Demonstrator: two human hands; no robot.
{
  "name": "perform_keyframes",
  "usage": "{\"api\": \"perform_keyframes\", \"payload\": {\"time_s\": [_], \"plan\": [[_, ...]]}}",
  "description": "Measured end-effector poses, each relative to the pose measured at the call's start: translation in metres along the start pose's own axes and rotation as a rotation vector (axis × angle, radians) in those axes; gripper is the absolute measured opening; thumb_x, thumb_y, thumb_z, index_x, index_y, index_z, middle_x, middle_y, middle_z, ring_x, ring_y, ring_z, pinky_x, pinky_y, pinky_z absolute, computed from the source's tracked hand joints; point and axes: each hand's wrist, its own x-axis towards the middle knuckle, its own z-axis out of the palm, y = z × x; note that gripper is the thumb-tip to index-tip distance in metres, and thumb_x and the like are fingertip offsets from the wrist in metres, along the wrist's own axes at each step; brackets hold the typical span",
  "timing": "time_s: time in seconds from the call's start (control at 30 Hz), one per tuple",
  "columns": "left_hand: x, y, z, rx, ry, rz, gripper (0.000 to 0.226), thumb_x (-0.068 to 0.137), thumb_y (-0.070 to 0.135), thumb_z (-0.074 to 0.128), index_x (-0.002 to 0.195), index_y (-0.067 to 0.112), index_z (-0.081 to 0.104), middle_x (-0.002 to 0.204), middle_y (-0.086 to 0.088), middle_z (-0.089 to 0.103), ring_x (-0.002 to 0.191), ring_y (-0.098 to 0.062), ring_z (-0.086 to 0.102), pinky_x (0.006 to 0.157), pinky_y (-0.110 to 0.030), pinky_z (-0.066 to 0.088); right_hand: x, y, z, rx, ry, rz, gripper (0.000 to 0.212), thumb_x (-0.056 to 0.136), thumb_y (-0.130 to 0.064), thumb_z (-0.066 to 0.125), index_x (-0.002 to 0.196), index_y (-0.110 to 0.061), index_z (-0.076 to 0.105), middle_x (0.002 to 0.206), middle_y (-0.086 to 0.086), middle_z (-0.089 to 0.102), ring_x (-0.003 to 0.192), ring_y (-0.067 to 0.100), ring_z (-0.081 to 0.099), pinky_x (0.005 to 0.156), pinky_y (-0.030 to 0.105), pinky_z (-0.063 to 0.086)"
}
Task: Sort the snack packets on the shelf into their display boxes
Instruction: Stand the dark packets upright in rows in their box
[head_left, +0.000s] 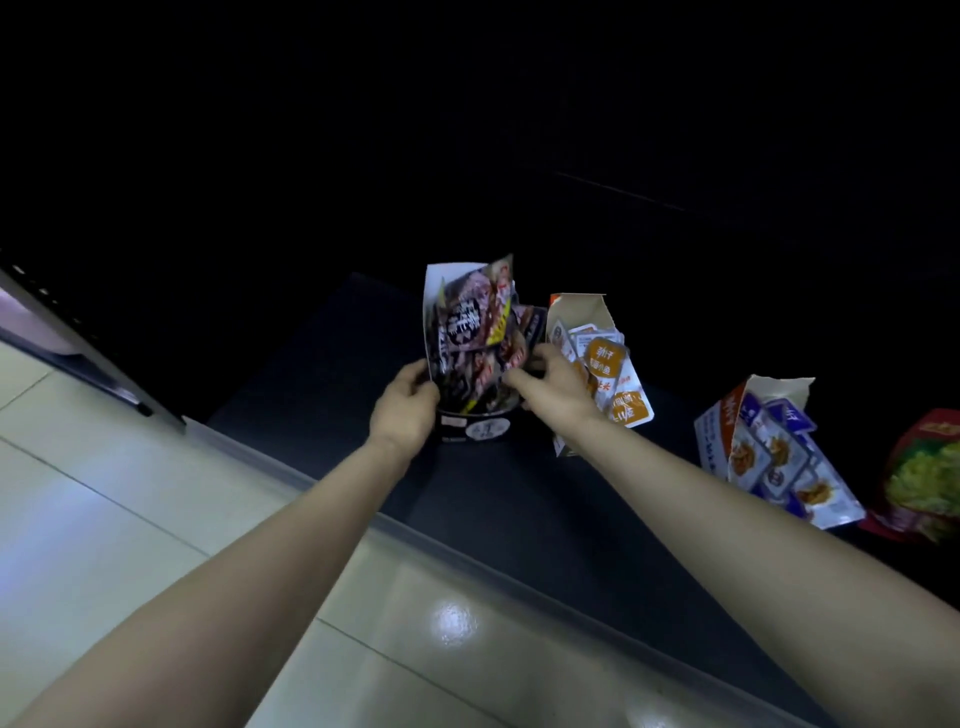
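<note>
Sorting far along, hands busy at the dark box

Hands meet at the dark display box (475, 428), which stands near the front edge of the shelf (322, 374). The left hand (405, 410) has its fingers curled round the box's left side, with the thumb across the front. The right hand (550, 382) has its fingers (514, 379) bent in among the dark packets (467, 332) and seems to pinch them. These packets stick up out of the box in a loose, tilted bunch, so I'd judge they are being tucked in and squared up.

To my eye most of the job is done. Just to the right, touching or nearly touching, the orange-and-white box (576, 306) already holds its orange packets (605, 358). Further right and well apart, the blue-and-white box (717, 431) holds blue packets (779, 457). Both leaning stacks look untidy and may want straightening.

By count there are two hands and three display boxes. At least three orange labels show, and several blue and dark packets overlap too much to number. One red-and-green bag (927, 478) lies at the far right outside any box, and I can't tell whether it belongs to the sorting. The back of the shelf is lost in darkness
</note>
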Motion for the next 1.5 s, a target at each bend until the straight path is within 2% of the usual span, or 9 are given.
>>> {"api": "perform_keyframes", "payload": {"time_s": [0.17,0.27,0.4,0.53,0.67,0.9,1.1,1.3,1.5], "plan": [[-0.052,0.008,0.002,0.286,0.007,0.055,0.034,0.096,0.023,0.05,0.13,0.025,0.053,0.089,0.008,0.062,0.089,-0.02,0.058,0.08,-0.03,0.041,-0.029,0.009,-0.006,-0.217,0.056,0.011,0.024,0.089,-0.032,0.063,0.099,-0.01,0.061,0.092,0.005,0.067,0.083,0.022,0.062,0.068,0.031,0.049],[-0.063,0.001,0.0,0.366,0.01,0.077,0.024,0.097,0.024,0.049,0.12,0.022,0.053,0.076,0.005,0.06,0.079,-0.022,0.059,0.073,-0.033,0.04,-0.031,0.014,-0.017,-0.266,-0.034,0.11,0.025,0.086,-0.031,0.065,0.096,-0.008,0.064,0.092,0.009,0.069,0.086,0.025,0.066,0.079,0.041,0.056],[-0.058,0.014,-0.005,0.416,0.084,0.119,0.024,0.095,0.025,0.052,0.117,0.014,0.052,0.102,-0.004,0.061,0.084,-0.021,0.056,0.072,-0.031,0.038,-0.03,0.003,-0.034,-0.169,-0.165,0.088,0.039,0.09,-0.032,0.062,0.123,-0.016,0.051,0.123,0.005,0.061,0.108,0.021,0.061,0.095,0.044,0.052],[-0.052,0.035,-0.009,0.401,0.15,0.234,0.029,0.092,0.022,0.059,0.12,0.016,0.053,0.113,-0.003,0.047,0.082,-0.016,0.052,0.073,-0.027,0.038,-0.041,-0.015,-0.036,-0.029,0.118,-0.214,0.056,0.09,-0.053,0.058,0.132,-0.018,0.043,0.129,-0.003,0.04,0.128,0.017,0.04,0.107,0.035,0.036],[-0.051,0.037,-0.009,0.472,-0.005,0.224,0.029,0.093,0.02,0.06,0.122,0.019,0.063,0.118,-0.008,0.046,0.094,-0.023,0.061,0.085,-0.026,0.046,-0.031,-0.023,-0.024,-0.57,0.044,-0.216,0.063,0.086,-0.055,0.063,0.129,-0.009,0.057,0.135,0.005,0.044,0.129,0.023,0.032,0.104,0.034,0.031],[-0.041,0.048,-0.029,0.42,0.003,0.225,0.021,0.091,0.016,0.057,0.107,0.024,0.069,0.11,-0.008,0.059,0.083,-0.016,0.061,0.077,-0.026,0.048,-0.012,-0.053,-0.044,-0.107,0.175,-0.327,0.009,0.096,-0.014,0.054,0.096,-0.008,0.061,0.064,0.006,0.058,0.051,0.015,0.047,0.051,0.027,0.032],[-0.04,0.072,-0.031,0.378,0.042,0.285,0.023,0.094,0.012,0.057,0.116,0.016,0.063,0.112,-0.005,0.053,0.09,-0.014,0.055,0.079,-0.025,0.043,0.001,-0.063,-0.068,-0.087,0.227,-0.312,0.014,0.09,-0.019,0.059,0.083,-0.007,0.065,0.057,0.0,0.05,0.046,0.012,0.038,0.05,0.028,0.031],[-0.037,0.07,-0.018,0.544,-0.022,0.143,0.02,0.085,0.042,0.073,0.083,0.022,0.071,0.079,0.009,0.066,0.075,-0.011,0.061,0.057,-0.023,0.04,0.002,-0.06,-0.059,-0.23,0.066,-0.309,0.027,0.095,-0.019,0.059,0.073,-0.004,0.063,0.052,0.002,0.042,0.047,0.014,0.033,0.055,0.03,0.026],[-0.036,0.064,-0.007,0.533,0.052,0.133,0.028,0.087,0.019,0.07,0.06,0.021,0.062,0.062,0.006,0.064,0.069,-0.018,0.068,0.067,-0.029,0.054,0.011,-0.047,-0.045,-0.244,0.024,-0.283,0.031,0.099,-0.019,0.054,0.072,-0.006,0.057,0.056,0.015,0.047,0.054,0.033,0.049,0.054,0.031,0.029]]}}
